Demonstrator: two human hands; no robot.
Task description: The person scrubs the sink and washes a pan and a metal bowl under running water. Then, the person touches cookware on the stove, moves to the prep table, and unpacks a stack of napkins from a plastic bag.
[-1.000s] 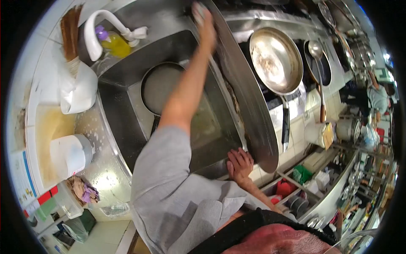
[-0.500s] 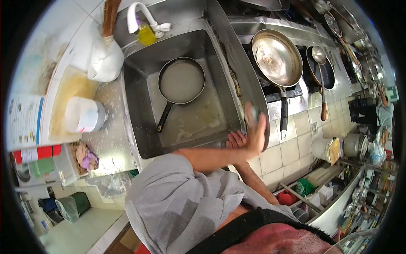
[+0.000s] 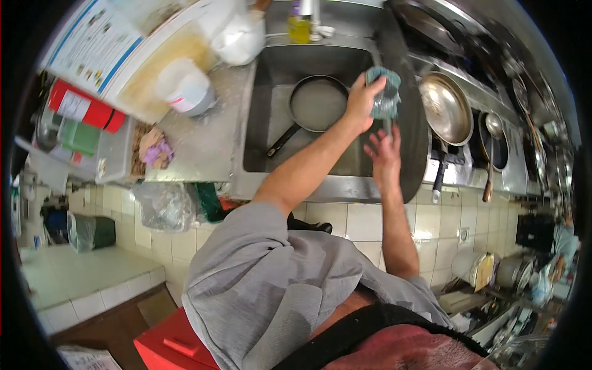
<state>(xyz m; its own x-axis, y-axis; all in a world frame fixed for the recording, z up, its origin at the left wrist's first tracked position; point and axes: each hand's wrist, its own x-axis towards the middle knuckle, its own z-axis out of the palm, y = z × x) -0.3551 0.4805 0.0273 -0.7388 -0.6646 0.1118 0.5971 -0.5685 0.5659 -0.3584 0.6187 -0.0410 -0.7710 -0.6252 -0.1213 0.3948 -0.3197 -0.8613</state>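
Observation:
My left hand (image 3: 362, 102) grips a wet green scouring pad (image 3: 385, 102) above the right side of the sink (image 3: 271, 68). Just below the pad is my right hand (image 3: 386, 151), its fingers spread apart by the sink's right edge. A thin greyish strip shows between the pad and my right fingers; what it is, and whether it is touched, I cannot make out. Down in the sink rests a dark frying pan (image 3: 317, 105) with cloudy liquid in it. Its black handle points to the front left.
Right of the sink stands a steel frying pan (image 3: 445, 108) on the stove, beside a dark pan with a ladle (image 3: 494, 126). A white tub (image 3: 182, 86) and a crumpled cloth (image 3: 157, 151) sit on the left counter. Yellow liquid fills a bottle (image 3: 300, 29) by the tap.
My view has shifted. My left hand has moved with the pad from the sink's front right corner to farther over its right side. My right hand has come up, fingers now spread.

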